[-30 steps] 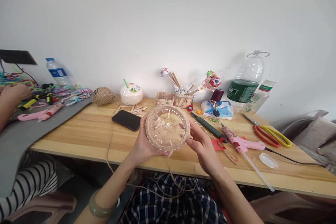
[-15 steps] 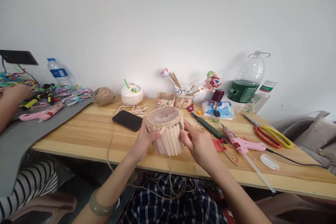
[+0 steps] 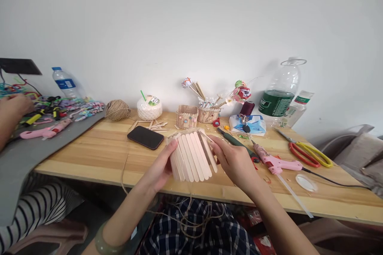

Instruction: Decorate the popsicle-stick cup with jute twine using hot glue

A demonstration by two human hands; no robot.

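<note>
Wooden table (image 3: 89,155) with phone (image 3: 145,137), scissors (image 3: 311,154)

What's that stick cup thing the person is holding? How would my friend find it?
Look at the long wooden table, near the middle of its front edge. There the left hand and right hand hold a round little pot walled with pale flat craft sticks side by side. Two smaller stick holders stand by the wall, but only this one is between hands, with brown twine hanging beneath.
</note>
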